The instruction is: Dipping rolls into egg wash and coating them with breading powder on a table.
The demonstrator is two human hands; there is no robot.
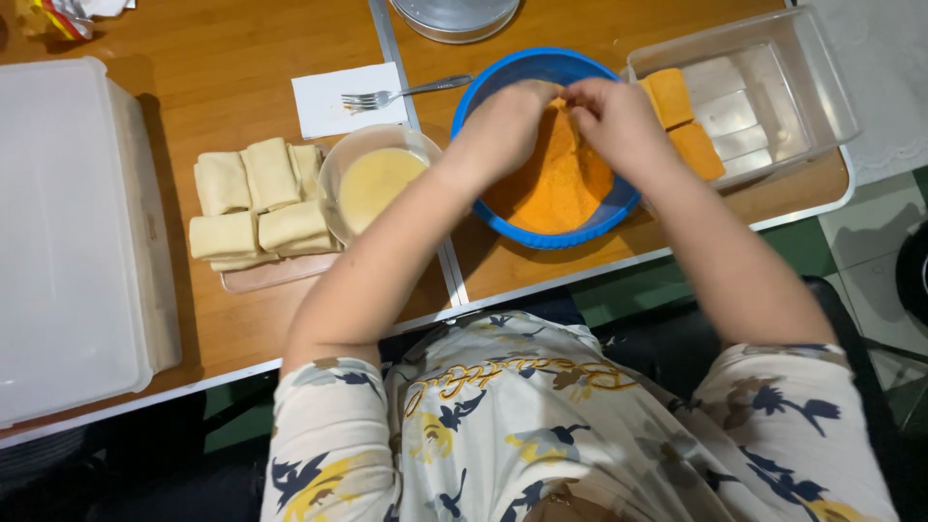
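A big white lidded box (pixel 68 242) lies at nine o'clock on the table (pixel 242 58). A clear tub (pixel 822 87) at two o'clock holds two crumbed rolls (pixel 681 121). The blue bowl (pixel 483 82) of orange crumbs sits at twelve. Plain rolls (pixel 256 203) wait at ten on a tray, beside a batter bowl (pixel 372 179). The left hand (pixel 503 121) and right hand (pixel 614 116) meet over the crumbs, fingers closed around something I cannot make out. Pressing hard could split a roll; crumbs may spill over the rim.
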